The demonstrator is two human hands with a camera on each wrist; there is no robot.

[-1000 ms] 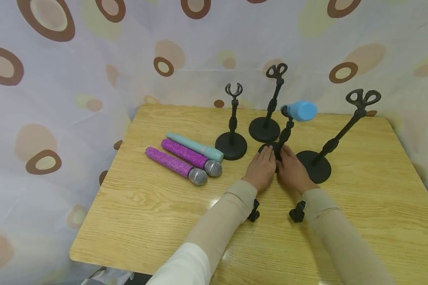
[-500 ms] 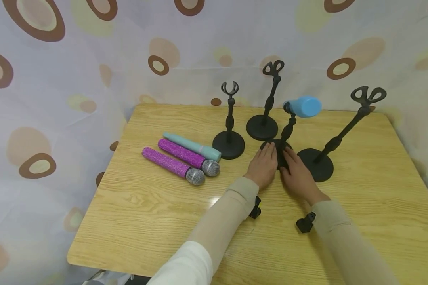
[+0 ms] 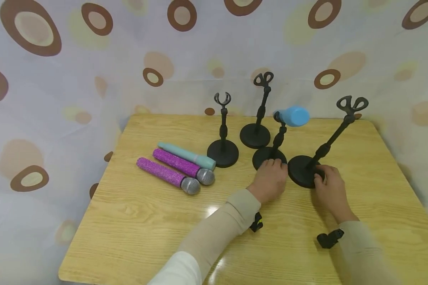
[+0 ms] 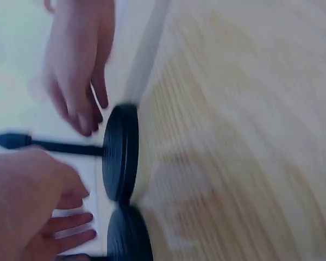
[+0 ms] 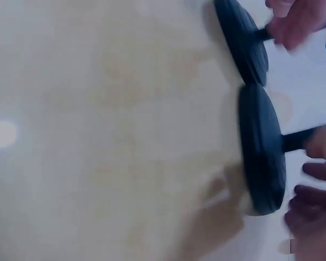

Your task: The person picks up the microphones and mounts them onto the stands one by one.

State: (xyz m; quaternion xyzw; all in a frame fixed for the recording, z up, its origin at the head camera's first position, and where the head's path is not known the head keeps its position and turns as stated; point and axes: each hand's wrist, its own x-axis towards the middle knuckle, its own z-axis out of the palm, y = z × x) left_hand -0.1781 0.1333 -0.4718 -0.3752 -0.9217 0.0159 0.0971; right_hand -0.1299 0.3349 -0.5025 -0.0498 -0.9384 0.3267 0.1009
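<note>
Swinging rightward, the person's bare right hand (image 3: 331,194) is leaving the middle black, round-based microphone stand (image 3: 278,139) and is reaching the rim of the right-hand black, round-based stand (image 3: 322,151), while the bare left hand (image 3: 269,180) is drawing back toward the front edge of the middle base. So the work, it seems, is passing from one stand to its neighbour, with the middle one looking settled. And the grips? On the right, thumb and fingers are parting loosely around the rim, clasping nothing; on the left, the fingers are hanging slack over the middle base, also holding nothing, and whether the tips are brushing it, nobody is telling from these views. Looking at that middle stand now: its dark disc is lying flat on the pale, wood-grained bench (image 3: 128,245), its slim pole is rising from it, and its top is carrying a bright blue, smooth, rounded cylinder (image 3: 296,116), tilting with its blunt end facing forward. Just beside it the right-hand stand is standing, the two discs almost meeting, its looped top carrying nothing. Farther back, two more black stands (image 3: 253,138) are standing bare-topped, and over to the left two glittery purple microphones (image 3: 160,171) are lying beside a pale mint-green, tapered microphone (image 3: 183,153).
</note>
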